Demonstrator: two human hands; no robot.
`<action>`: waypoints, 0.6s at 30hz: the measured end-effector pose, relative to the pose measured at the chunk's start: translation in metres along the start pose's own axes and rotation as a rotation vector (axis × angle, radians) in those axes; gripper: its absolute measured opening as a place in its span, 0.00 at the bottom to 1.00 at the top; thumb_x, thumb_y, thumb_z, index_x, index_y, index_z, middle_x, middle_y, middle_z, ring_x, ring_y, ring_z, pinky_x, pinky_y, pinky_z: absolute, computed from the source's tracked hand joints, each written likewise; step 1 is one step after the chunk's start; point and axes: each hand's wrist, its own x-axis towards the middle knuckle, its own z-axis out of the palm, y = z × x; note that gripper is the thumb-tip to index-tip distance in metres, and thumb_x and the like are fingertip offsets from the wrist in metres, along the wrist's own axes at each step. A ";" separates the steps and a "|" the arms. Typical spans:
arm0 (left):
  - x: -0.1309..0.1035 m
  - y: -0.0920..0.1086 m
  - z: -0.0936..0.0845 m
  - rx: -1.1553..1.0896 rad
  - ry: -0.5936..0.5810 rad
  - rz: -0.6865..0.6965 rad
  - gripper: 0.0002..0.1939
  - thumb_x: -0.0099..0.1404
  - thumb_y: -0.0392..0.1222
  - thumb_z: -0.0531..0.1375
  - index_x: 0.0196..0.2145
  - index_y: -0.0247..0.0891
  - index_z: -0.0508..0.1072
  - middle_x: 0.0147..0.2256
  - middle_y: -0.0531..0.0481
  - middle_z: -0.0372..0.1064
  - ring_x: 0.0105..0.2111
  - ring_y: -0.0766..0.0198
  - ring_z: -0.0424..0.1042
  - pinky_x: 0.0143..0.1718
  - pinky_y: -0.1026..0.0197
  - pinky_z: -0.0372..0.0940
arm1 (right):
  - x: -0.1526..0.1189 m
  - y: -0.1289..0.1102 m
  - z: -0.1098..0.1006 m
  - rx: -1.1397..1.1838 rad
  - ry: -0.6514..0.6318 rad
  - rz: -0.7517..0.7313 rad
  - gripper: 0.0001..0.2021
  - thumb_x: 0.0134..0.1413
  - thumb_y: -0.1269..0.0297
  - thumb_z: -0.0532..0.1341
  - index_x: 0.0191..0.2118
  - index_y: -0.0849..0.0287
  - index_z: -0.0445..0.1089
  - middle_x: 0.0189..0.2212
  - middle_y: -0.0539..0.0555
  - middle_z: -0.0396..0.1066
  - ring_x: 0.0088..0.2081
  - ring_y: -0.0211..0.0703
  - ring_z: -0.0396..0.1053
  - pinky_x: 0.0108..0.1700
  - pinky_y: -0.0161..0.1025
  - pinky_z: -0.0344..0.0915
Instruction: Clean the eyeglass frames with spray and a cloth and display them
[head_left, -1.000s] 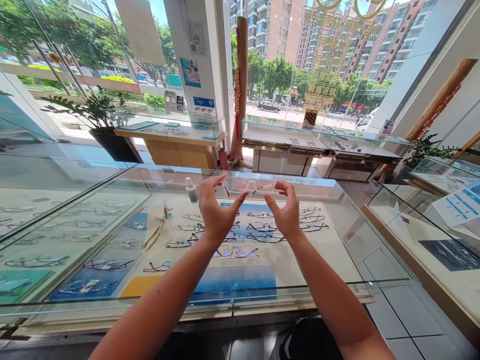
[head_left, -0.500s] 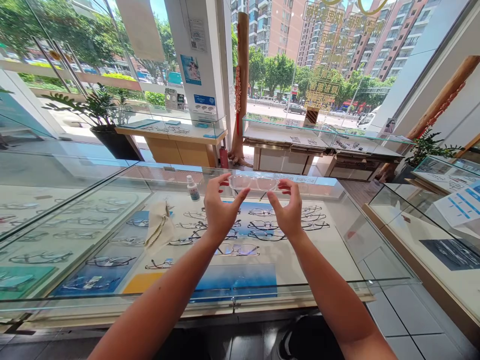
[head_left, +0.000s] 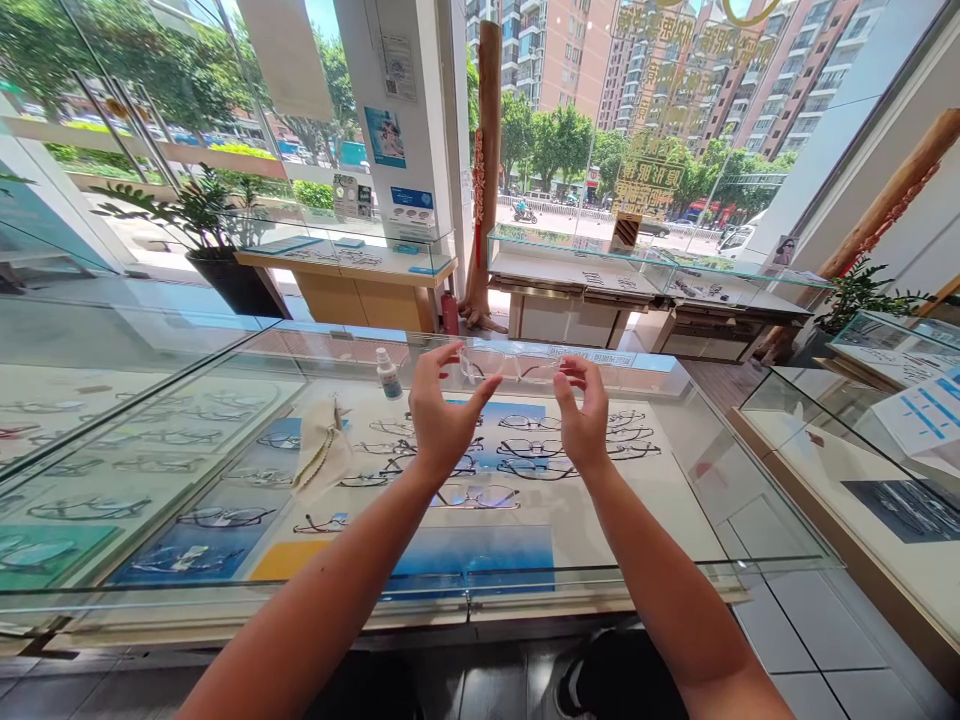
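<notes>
A pair of clear-framed eyeglasses [head_left: 510, 366] is held up above the glass counter, lenses spread between both hands. My left hand [head_left: 442, 405] grips its left end, fingers curled behind, thumb in front and apart from the lens. At the other end, my right hand [head_left: 583, 408] holds the frame near the hinge with thumb and fingers. A small white spray bottle [head_left: 388, 374] stands on the counter left of my left hand. Nearer to me lies a crumpled beige cloth [head_left: 322, 448]. Through the glass top, several dark eyeglasses [head_left: 536, 450] show in rows beneath my hands.
The glass display counter [head_left: 660, 562] spans the front, with another showcase [head_left: 817, 440] at the right. Low display cabinets [head_left: 360, 290] line the window. A wooden post [head_left: 484, 170] and a potted plant [head_left: 217, 250] stand beyond the counter.
The right thumb has risen and closed in on the eyeglasses' right end. The eyeglasses have tilted slightly between the hands. Bottle and cloth stay in place.
</notes>
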 end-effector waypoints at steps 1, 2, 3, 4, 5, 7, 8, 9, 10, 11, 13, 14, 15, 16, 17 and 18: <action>0.000 0.001 -0.001 0.025 0.031 0.061 0.33 0.64 0.62 0.75 0.59 0.41 0.76 0.53 0.39 0.79 0.52 0.49 0.79 0.51 0.46 0.74 | 0.001 0.001 0.000 0.029 -0.018 0.052 0.18 0.74 0.45 0.61 0.55 0.53 0.76 0.52 0.59 0.81 0.51 0.51 0.78 0.56 0.53 0.75; 0.001 0.001 -0.002 0.046 0.053 0.111 0.33 0.64 0.62 0.75 0.58 0.41 0.76 0.53 0.39 0.79 0.53 0.48 0.78 0.52 0.45 0.74 | 0.003 0.002 0.000 0.057 -0.036 0.100 0.20 0.74 0.44 0.60 0.54 0.54 0.77 0.52 0.59 0.82 0.51 0.51 0.79 0.56 0.52 0.75; 0.001 0.001 -0.003 0.063 0.067 0.148 0.33 0.64 0.62 0.76 0.58 0.41 0.75 0.53 0.39 0.79 0.54 0.47 0.78 0.53 0.44 0.74 | 0.004 0.004 0.000 0.084 -0.052 0.140 0.21 0.75 0.43 0.58 0.54 0.54 0.78 0.51 0.60 0.83 0.51 0.52 0.80 0.56 0.52 0.76; 0.001 0.001 -0.003 0.077 0.073 0.169 0.33 0.64 0.62 0.76 0.58 0.42 0.75 0.53 0.39 0.79 0.55 0.46 0.77 0.54 0.43 0.74 | 0.006 0.005 0.000 0.110 -0.066 0.170 0.22 0.75 0.43 0.58 0.53 0.55 0.79 0.50 0.60 0.83 0.51 0.52 0.80 0.55 0.52 0.76; 0.001 0.001 -0.003 0.087 0.074 0.176 0.33 0.63 0.62 0.76 0.58 0.42 0.75 0.53 0.39 0.78 0.56 0.45 0.77 0.55 0.42 0.74 | 0.007 0.006 0.001 0.134 -0.075 0.191 0.23 0.75 0.42 0.58 0.53 0.55 0.79 0.49 0.60 0.84 0.51 0.52 0.81 0.55 0.52 0.76; 0.001 0.001 -0.004 0.095 0.068 0.175 0.34 0.63 0.63 0.76 0.58 0.43 0.74 0.54 0.39 0.78 0.57 0.45 0.77 0.57 0.41 0.73 | 0.009 0.007 0.001 0.169 -0.080 0.212 0.24 0.73 0.41 0.59 0.52 0.56 0.80 0.48 0.61 0.85 0.51 0.53 0.81 0.54 0.52 0.77; 0.002 0.001 -0.004 0.093 0.064 0.174 0.34 0.63 0.63 0.75 0.58 0.43 0.74 0.54 0.39 0.78 0.57 0.45 0.77 0.58 0.40 0.73 | 0.010 0.007 0.001 0.181 -0.079 0.218 0.24 0.73 0.41 0.59 0.52 0.56 0.81 0.48 0.61 0.85 0.51 0.53 0.82 0.54 0.52 0.77; 0.002 0.001 -0.004 0.086 0.059 0.172 0.34 0.64 0.62 0.75 0.59 0.43 0.74 0.54 0.39 0.78 0.57 0.45 0.76 0.58 0.40 0.73 | 0.010 0.007 0.000 0.190 -0.075 0.223 0.24 0.72 0.41 0.60 0.52 0.56 0.81 0.48 0.61 0.85 0.51 0.53 0.82 0.55 0.53 0.77; 0.002 0.001 -0.004 0.077 0.051 0.171 0.34 0.64 0.62 0.75 0.59 0.43 0.74 0.54 0.39 0.78 0.57 0.45 0.76 0.58 0.41 0.73 | 0.010 0.006 0.000 0.198 -0.071 0.227 0.24 0.72 0.41 0.61 0.52 0.56 0.81 0.48 0.61 0.85 0.51 0.53 0.82 0.55 0.53 0.76; 0.002 0.001 -0.004 0.066 0.044 0.167 0.34 0.64 0.61 0.75 0.59 0.42 0.74 0.55 0.39 0.78 0.57 0.45 0.76 0.57 0.41 0.74 | 0.010 0.005 -0.001 0.204 -0.067 0.229 0.24 0.71 0.41 0.62 0.52 0.56 0.81 0.49 0.61 0.85 0.51 0.53 0.82 0.56 0.53 0.76; 0.002 0.002 -0.003 0.036 0.027 0.144 0.34 0.65 0.60 0.75 0.60 0.42 0.74 0.55 0.39 0.78 0.58 0.46 0.76 0.56 0.43 0.74 | 0.008 0.003 -0.002 0.210 -0.057 0.218 0.23 0.70 0.41 0.63 0.52 0.55 0.81 0.49 0.60 0.85 0.51 0.53 0.81 0.57 0.53 0.75; 0.003 0.001 -0.002 0.013 0.014 0.124 0.34 0.65 0.60 0.76 0.60 0.42 0.75 0.56 0.39 0.78 0.58 0.46 0.77 0.56 0.44 0.75 | 0.007 0.001 -0.003 0.206 -0.053 0.203 0.22 0.70 0.42 0.64 0.52 0.55 0.82 0.50 0.59 0.85 0.51 0.52 0.81 0.57 0.53 0.75; 0.003 0.001 -0.002 -0.015 -0.001 0.098 0.34 0.65 0.60 0.76 0.61 0.42 0.75 0.57 0.39 0.78 0.58 0.47 0.77 0.56 0.44 0.75 | 0.006 -0.001 -0.003 0.198 -0.050 0.183 0.21 0.70 0.43 0.64 0.52 0.54 0.82 0.50 0.59 0.84 0.51 0.52 0.80 0.58 0.53 0.74; 0.003 0.000 -0.001 -0.049 -0.022 0.068 0.34 0.65 0.59 0.76 0.61 0.42 0.75 0.58 0.40 0.78 0.58 0.48 0.77 0.56 0.45 0.75 | 0.005 -0.003 -0.004 0.190 -0.047 0.158 0.19 0.71 0.44 0.65 0.52 0.53 0.82 0.50 0.58 0.84 0.51 0.51 0.80 0.58 0.52 0.74; 0.004 -0.001 0.000 -0.089 -0.047 0.036 0.34 0.64 0.58 0.76 0.62 0.43 0.76 0.59 0.40 0.78 0.59 0.48 0.77 0.57 0.45 0.75 | 0.004 -0.004 -0.004 0.183 -0.044 0.134 0.18 0.71 0.44 0.65 0.52 0.53 0.82 0.51 0.58 0.84 0.51 0.51 0.80 0.58 0.52 0.74; 0.004 -0.003 0.001 -0.131 -0.074 0.006 0.34 0.64 0.58 0.77 0.62 0.44 0.76 0.60 0.40 0.77 0.59 0.48 0.78 0.58 0.45 0.75 | 0.003 -0.006 -0.005 0.175 -0.045 0.111 0.18 0.71 0.45 0.65 0.52 0.52 0.81 0.51 0.57 0.84 0.51 0.51 0.80 0.58 0.51 0.74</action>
